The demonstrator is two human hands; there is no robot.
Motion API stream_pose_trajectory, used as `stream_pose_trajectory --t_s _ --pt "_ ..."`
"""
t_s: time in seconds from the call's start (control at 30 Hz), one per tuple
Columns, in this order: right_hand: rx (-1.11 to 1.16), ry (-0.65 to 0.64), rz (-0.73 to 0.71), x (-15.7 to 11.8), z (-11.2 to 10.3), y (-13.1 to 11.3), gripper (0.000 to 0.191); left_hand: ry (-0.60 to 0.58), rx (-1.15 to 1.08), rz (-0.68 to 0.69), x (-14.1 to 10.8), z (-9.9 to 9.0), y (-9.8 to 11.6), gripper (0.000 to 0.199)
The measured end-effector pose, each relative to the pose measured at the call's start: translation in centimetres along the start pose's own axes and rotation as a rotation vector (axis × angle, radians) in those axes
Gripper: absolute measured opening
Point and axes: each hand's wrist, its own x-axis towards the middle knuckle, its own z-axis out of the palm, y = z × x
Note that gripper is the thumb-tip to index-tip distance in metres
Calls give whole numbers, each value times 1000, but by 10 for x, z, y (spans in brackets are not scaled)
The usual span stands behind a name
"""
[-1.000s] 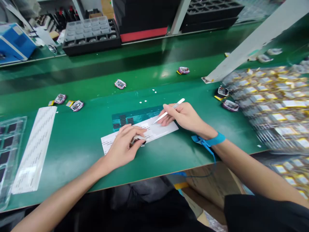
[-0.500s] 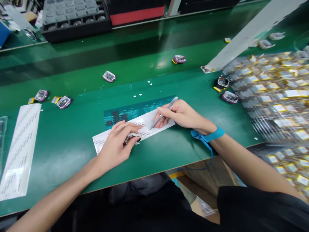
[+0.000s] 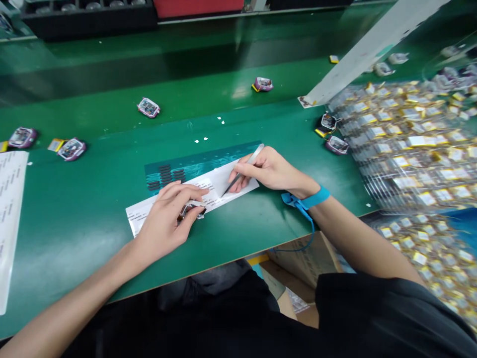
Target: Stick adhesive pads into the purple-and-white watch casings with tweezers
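Observation:
My left hand is closed around a small open device housing, gripped between thumb and fingers over a white sheet. Its inside looks dark, and my fingers cover much of it. My right hand pinches a pair of metal tweezers, held slanting like a pen. The tweezer tips point down at the white printed sheet, on or just above it. I cannot make out anything between the tips. Behind the white sheet lies a teal sheet bearing rows of small black strips.
Open device housings with circuit boards and yellow-edged batteries lie scattered about the green table. Trays of batteries are stacked at the right. A white post slants up nearby. Another printed sheet lies far left. A blue wrist strap trails a cord.
The camera view has shifted, so the table and its things appear farther left and slightly higher. Both hands keep almost the same grip and place over the white sheet.

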Motion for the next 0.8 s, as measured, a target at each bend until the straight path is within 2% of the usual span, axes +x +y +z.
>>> stream_pose_trajectory --t_s 0.17,0.3,0.37,0.47,0.53,0.63,0.8 --pt "32 81 -37 -1 -6 2 46 25 57 42 -2 2 1 7" --pt "68 262 -156 -3 -2 -5 41 172 27 156 -4 -2 8 10" --pt "96 401 -258 -3 9 -17 37 257 -112 61 -4 -7 14 9" --pt "101 537 -359 1 37 -41 32 276 -426 -213 -1 -16 21 7" --pt "94 503 -373 6 56 -53 32 244 -628 -311 2 -19 23 15" --pt "92 416 -351 14 75 -56 35 202 -815 -334 4 -20 23 33" --pt "65 388 -385 19 81 -38 33 176 -895 -309 3 -17 24 35"
